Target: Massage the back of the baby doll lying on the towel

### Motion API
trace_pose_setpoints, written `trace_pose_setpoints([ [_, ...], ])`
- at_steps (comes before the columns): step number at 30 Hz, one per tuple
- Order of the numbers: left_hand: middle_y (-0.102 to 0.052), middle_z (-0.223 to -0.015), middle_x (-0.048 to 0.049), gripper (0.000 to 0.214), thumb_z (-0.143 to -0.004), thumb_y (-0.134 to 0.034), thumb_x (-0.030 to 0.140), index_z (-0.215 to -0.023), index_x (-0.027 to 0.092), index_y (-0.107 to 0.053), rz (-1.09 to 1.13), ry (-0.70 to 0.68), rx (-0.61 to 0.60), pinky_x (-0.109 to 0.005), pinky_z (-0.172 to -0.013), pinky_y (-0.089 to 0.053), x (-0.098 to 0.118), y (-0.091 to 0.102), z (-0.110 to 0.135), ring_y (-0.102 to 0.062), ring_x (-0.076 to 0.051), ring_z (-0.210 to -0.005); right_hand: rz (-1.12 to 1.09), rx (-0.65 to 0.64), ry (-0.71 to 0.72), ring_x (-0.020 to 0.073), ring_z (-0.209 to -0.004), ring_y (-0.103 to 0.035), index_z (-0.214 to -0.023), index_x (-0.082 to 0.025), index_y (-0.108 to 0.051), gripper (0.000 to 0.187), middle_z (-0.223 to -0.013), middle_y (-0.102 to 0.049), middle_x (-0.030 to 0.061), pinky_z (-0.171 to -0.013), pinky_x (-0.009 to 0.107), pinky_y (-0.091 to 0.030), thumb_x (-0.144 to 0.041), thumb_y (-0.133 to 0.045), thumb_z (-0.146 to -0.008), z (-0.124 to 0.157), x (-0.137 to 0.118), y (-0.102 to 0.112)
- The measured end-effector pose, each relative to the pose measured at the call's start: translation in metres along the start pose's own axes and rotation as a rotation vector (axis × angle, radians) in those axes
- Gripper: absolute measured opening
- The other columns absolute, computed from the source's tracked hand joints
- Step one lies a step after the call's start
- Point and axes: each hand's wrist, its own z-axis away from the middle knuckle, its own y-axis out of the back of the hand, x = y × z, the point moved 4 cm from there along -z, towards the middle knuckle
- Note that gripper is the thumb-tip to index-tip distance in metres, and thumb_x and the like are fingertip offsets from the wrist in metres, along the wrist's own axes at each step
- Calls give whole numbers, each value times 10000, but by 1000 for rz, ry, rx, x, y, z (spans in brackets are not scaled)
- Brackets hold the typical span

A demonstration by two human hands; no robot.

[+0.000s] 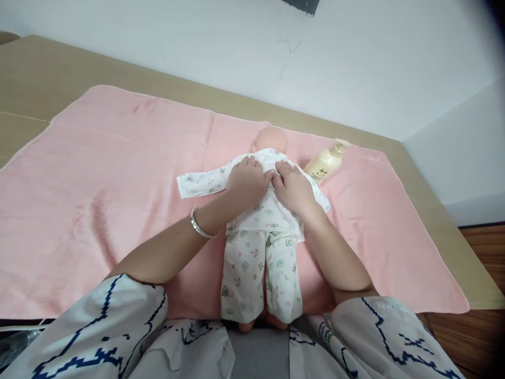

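Note:
A baby doll (pixel 271 139) lies stretched out in front of me, its bald head pointing away and its feet toward my lap. No face shows on it. It wears a white patterned long-sleeved top (pixel 260 216) and matching trousers (pixel 244 273). Both my hands rest on the upper part of the top, side by side with the thumbs close together. My left hand (pixel 249 181) lies with its fingers over the cloth below the doll's head. My right hand (pixel 294 188) lies flat beside it, fingers extended. The left sleeve spreads outward, flat.
A pink blanket (pixel 150 142) covers most of the wooden table (pixel 51 63). On it, right of the doll, a pale yellow pump bottle (pixel 325 162) lies tilted near the right sleeve. A white wall (pixel 355 68) stands behind the table. A silver bangle (pixel 201 225) circles my left wrist.

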Motion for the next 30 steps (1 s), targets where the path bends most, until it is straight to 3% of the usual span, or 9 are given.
trace_pose_setpoints([
  [3, -648, -1306, -265, 408, -1014, -392, 232, -1234, -4, -641, -71, 5, -36, -458, -1032, -481, 12, 4, 12, -584, -354, -1273, -69, -28, 8, 289, -1527, -351, -1475, -112, -492, 541, -1589, -452, 152, -1261, 551, -224, -379, -342, -1029, -12, 18, -6],
  [5, -684, -1229, -233, 340, -957, -436, 141, -1177, 27, -668, -88, -17, -99, -424, -983, -502, 15, 7, 15, -624, -330, -1203, -75, -16, 13, 289, -1532, -339, -1485, -116, -478, 555, -1596, -445, 149, -1263, 553, -210, -406, -343, -1032, -14, 22, -8],
  [7, -709, -1117, -206, 282, -928, -459, 114, -1073, 62, -695, -74, -44, -137, -418, -942, -514, 12, 8, 13, -649, -319, -1131, -23, 23, 18, 310, -1488, -410, -1450, -96, -511, 535, -1532, -526, 171, -1240, 536, -263, -379, -328, -1034, -11, 16, -8],
  [10, -713, -1046, -185, 297, -967, -412, 154, -952, 116, -707, -28, -99, -98, -478, -943, -502, 4, 10, 3, -648, -337, -1109, 100, 93, -8, 345, -1289, -589, -1256, -90, -635, 458, -1295, -692, 202, -1113, 498, -418, -313, -310, -1022, 1, -2, -2],
  [13, -718, -1049, -171, 428, -1043, -310, 284, -956, 144, -705, 56, -59, -25, -497, -939, -498, -7, 5, -8, -662, -327, -1063, 177, 103, -22, 328, -1043, -680, -1038, -134, -681, 387, -1042, -749, 172, -949, 445, -507, -275, -322, -1002, 14, -21, 4],
  [15, -720, -1045, -168, 495, -1065, -252, 351, -986, 139, -693, 108, -6, 7, -465, -916, -511, -13, -1, -12, -674, -304, -1015, 187, 98, -5, 303, -979, -692, -995, -158, -682, 371, -981, -753, 143, -921, 417, -518, -259, -325, -998, 19, -27, 6],
  [18, -715, -1096, -180, 479, -1066, -257, 363, -1041, 120, -670, 139, 9, 66, -464, -961, -495, -14, -9, -13, -661, -310, -1074, 154, 97, 4, 300, -1101, -678, -1055, -175, -693, 389, -1087, -761, 139, -993, 422, -505, -280, -320, -1012, 16, -23, 5],
  [22, -681, -1252, -202, 424, -1055, -318, 345, -1154, 84, -637, 122, 8, 150, -485, -1070, -430, -13, -17, -9, -599, -334, -1233, 58, 95, 5, 319, -1368, -546, -1292, -95, -643, 480, -1387, -652, 184, -1157, 472, -409, -356, -336, -1031, 1, -2, -2],
  [30, -646, -1355, -205, 423, -1025, -379, 296, -1284, 49, -604, 115, 25, 189, -482, -1114, -416, -10, -20, -7, -574, -333, -1294, -17, 106, -12, 314, -1447, -467, -1415, -78, -567, 545, -1493, -561, 187, -1231, 523, -311, -390, -393, -1003, -9, 17, -10],
])
